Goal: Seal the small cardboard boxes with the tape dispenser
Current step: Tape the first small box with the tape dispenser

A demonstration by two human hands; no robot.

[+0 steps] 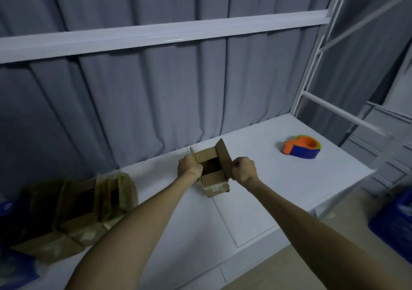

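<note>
A small brown cardboard box (214,179) stands on the white table (256,200) near its middle, its top still gaping with a dark opening between the flaps. My left hand (189,165) grips the left flap, fingers curled over its edge. My right hand (244,170) pinches the tall right flap, which stands raised. The two short flaps at front and back lie folded inward. An orange and blue tape dispenser (301,148) lies on the table at the far right, apart from both hands.
Several more open cardboard boxes (73,209) sit in a row at the table's left end. A blue crate (394,220) stands on the floor at the right. Grey curtains and a white metal frame (165,36) back the table.
</note>
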